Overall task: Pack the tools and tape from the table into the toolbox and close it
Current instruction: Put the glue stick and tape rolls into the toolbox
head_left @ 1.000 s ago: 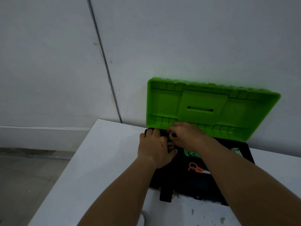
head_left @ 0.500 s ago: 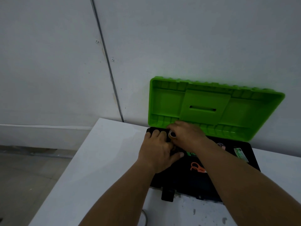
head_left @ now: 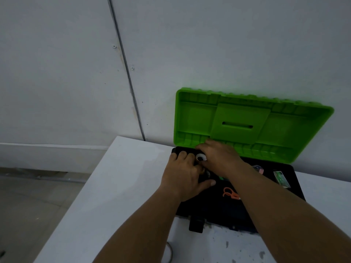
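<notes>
Head cam: the black toolbox (head_left: pixel 224 209) sits on the white table (head_left: pixel 117 186), green lid (head_left: pixel 247 122) propped up at 12 o'clock. Both hands are in its left end. The right hand (head_left: pixel 218 156) curls around a white tape roll (head_left: pixel 201 158). The left hand (head_left: pixel 183 177) lies flat-ish at its 8 o'clock; can't tell if it's gripping anything.

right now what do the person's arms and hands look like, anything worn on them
Both are bare: the left hand and right hand show no gloves, rings or watch, and both forearms are uncovered to the frame edge, with no sleeves, markings or straps visible.
</notes>
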